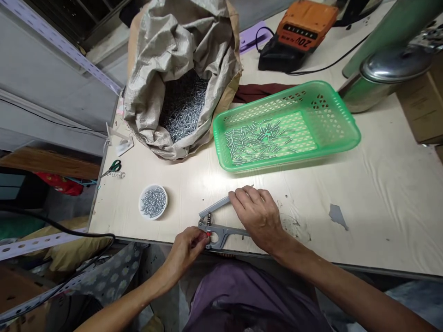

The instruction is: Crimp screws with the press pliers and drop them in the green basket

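My right hand (259, 214) is wrapped round the handles of grey hand-press pliers (221, 235), which lie at the table's front edge. The two handles are spread apart, with a small coil spring (209, 218) between them near the hinge. My left hand (188, 246) is closed in a pinch at the jaw opening, next to a small red piece (208, 234). What its fingertips hold is too small to make out. A round white tub (140, 203) full of small silvery metal pieces stands to the left.
Behind are a lined paper sack (145, 92) of similar metal pieces and a green basket (332, 143) with long thin ones. An orange battery (304, 23) sits on a black charger. Scissors (116, 166) lie left, a grey scrap (337, 216) right. A steel-lidded container (391, 64) stands at the back right.
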Demonstrator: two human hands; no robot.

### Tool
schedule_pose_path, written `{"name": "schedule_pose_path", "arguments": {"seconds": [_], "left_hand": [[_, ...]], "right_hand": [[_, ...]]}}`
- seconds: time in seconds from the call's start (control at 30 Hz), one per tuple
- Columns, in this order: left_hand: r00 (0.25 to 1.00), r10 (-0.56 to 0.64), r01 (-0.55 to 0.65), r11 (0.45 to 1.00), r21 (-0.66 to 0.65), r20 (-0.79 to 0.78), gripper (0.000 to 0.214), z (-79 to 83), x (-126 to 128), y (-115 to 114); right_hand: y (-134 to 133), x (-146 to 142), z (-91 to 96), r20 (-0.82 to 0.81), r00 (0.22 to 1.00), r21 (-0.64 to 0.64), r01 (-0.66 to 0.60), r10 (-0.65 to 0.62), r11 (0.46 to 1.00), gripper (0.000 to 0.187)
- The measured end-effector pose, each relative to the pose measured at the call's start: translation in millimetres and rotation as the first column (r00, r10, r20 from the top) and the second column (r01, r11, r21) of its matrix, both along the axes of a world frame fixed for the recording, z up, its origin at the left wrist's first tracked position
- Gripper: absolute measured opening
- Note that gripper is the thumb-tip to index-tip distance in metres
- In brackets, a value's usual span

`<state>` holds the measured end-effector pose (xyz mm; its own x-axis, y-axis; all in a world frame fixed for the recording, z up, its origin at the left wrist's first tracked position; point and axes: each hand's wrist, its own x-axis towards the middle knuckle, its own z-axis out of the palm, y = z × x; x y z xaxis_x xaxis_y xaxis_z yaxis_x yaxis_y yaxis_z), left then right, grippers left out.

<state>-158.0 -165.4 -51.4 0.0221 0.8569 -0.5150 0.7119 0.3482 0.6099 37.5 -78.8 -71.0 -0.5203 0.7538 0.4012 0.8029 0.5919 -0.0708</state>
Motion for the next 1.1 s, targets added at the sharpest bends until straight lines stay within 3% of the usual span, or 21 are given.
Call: {"name": "schedule_pose_path", "arguments": {"seconds": [0.53, 0.77, 0.93, 1.0, 1.1], "left_hand": [[1.000, 0.009, -0.009, 1.000, -0.012, -0.021, 0.031, 1.4, 4.1, 5.9], [1.000, 0.021, -0.021, 0.999, -0.024, -0.001, 0.027, -1.9, 3.2, 13.5], [0.999, -0.025, 0.023, 0.998, -0.051, -0.032, 0.025, -1.5, 2.7, 15.9], [0.999, -0.034, 0.032, 0.998, -0.059, -0.037, 0.025, -1.2, 2.7, 16.5], [0.999, -0.028, 0.026, 0.998, -0.057, -0.036, 0.025, -1.0, 3.1, 16.5]], "right_hand": [[-3.5, 9.5, 5.6, 0.071, 0.997, -0.163, -0.018, 0.030, 0.986, 0.025], [0.0, 13.5, -4.1, 0.080, 0.992, -0.256, -0.079, 0.102, 0.963, 0.026], [-3.2, 15.7, -5.7, 0.004, 0.998, -0.310, -0.059, 0.064, 0.949, 0.011], [-7.9, 16.8, -5.2, -0.013, 0.998, -0.349, -0.057, 0.056, 0.935, 0.025], [-17.2, 18.4, -5.4, -0.023, 0.998, -0.381, -0.059, 0.055, 0.923, 0.069]]}}
